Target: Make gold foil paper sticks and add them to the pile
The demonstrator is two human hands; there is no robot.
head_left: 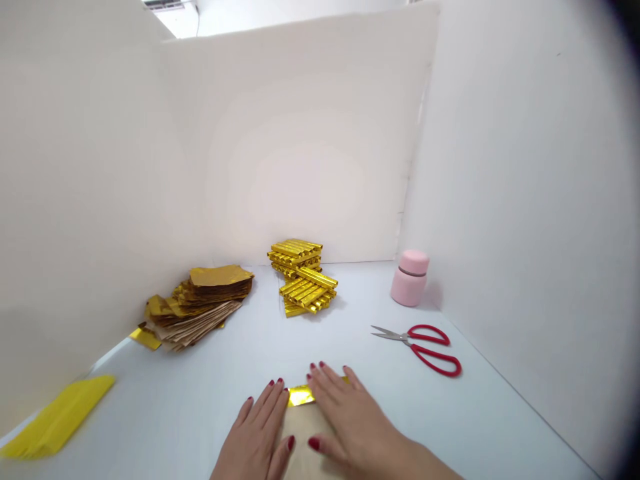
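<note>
My left hand (257,433) and my right hand (347,420) lie flat, fingers stretched out, on a sheet of paper (301,427) at the near edge of the table. The sheet shows its brown side, with a gold foil strip (301,396) folded over at its far end between my fingertips. Both hands press on the sheet and hold nothing.
A pile of gold-and-brown sheets (197,303) lies at the back left. Stacked rolled gold sticks (301,275) stand at the back middle. A pink jar (410,277) and red-handled scissors (423,345) lie to the right. Yellow sheets (57,417) rest at the near left. White walls (525,200) enclose the table.
</note>
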